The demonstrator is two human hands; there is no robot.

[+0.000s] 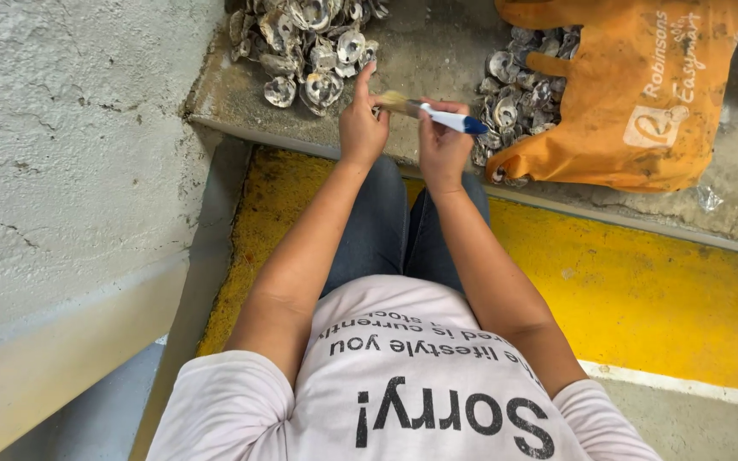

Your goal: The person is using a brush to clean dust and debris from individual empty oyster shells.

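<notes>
**A rough outdoor work spot on concrete steps**

This looks like an outdoor or semi-outdoor working corner, not a home or a shop. A coarse plastered wall (61, 154) fills the left of the frame. A bare concrete ledge (420, 60) at the top carries a heap of oyster shells (305, 47) and a soiled orange carrier bag (634, 94) spilling more. Below it runs a worn yellow-painted strip of floor (642, 282).

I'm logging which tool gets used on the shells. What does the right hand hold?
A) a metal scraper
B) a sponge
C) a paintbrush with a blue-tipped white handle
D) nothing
C: the right hand grips the paintbrush by its white, blue-tipped handle, with the bristles reaching toward the left hand.
</notes>
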